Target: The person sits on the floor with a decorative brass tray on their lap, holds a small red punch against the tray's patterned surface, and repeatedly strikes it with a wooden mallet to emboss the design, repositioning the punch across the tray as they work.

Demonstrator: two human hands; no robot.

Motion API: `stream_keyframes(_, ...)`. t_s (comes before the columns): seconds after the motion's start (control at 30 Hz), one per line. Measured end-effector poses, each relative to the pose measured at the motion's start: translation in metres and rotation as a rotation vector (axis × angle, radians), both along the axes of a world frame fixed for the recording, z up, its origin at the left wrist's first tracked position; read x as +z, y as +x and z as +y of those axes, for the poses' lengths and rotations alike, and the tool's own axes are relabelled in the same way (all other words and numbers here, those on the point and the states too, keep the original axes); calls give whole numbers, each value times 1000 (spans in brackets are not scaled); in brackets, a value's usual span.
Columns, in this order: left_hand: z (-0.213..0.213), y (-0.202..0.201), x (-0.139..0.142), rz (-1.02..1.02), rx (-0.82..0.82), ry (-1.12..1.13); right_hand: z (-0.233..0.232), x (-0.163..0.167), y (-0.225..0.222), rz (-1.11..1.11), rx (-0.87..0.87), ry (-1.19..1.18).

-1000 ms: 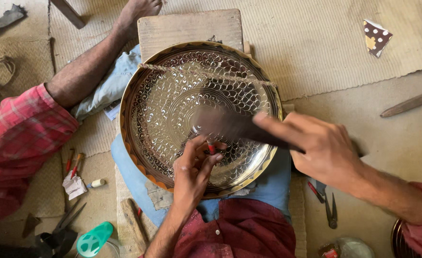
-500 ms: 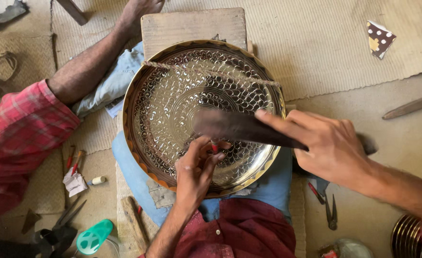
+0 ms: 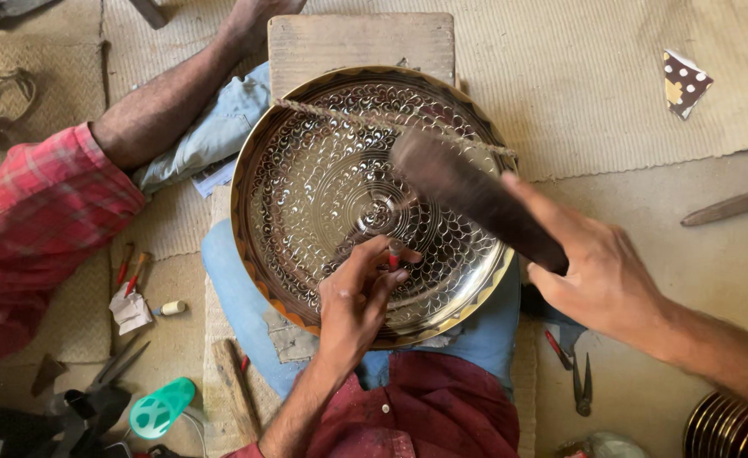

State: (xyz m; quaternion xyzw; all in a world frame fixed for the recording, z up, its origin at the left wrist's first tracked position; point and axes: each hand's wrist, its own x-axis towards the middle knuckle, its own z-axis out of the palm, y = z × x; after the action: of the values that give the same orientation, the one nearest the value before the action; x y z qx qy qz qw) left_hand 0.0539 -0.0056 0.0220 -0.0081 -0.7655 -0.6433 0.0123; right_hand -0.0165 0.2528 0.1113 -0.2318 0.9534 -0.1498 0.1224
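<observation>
A woven mat (image 3: 577, 93) covers the floor, with a wooden block (image 3: 361, 42) lying on it. Resting on the block and on the person's lap is a large round metal tray (image 3: 340, 178), its shiny face covered in a fine scale pattern, with a cord (image 3: 348, 119) stretched across its upper part. The right hand (image 3: 603, 271) is clenched around the handle of a dark hammer (image 3: 467, 191), whose blurred head is raised over the tray's right half. The left hand (image 3: 353, 301) pinches a small red-handled punch (image 3: 393, 257) between the fingertips, its tip touching the tray just below the centre. Scissors (image 3: 115, 369) lie on the floor at lower left, beside a green plastic piece (image 3: 160, 409).
</observation>
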Motion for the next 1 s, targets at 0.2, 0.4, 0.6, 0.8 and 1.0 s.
stream_keyframes(0.2,2,0,0,-18,18,-76,0,2,2,-2,-43,-12)
stream_keyframes(0.4,4,-2,-3,40,-10,81,-2,8,-1,-9,-45,-23)
stream_keyframes(0.6,4,-2,2,55,28,-108,5,3,-2,17,-24,-10)
stream_keyframes(0.8,4,-2,6,144,24,-88,11,-4,-4,-48,-22,242)
stream_keyframes(1.0,21,3,5,-125,172,229,11,-3,0,140,19,-30)
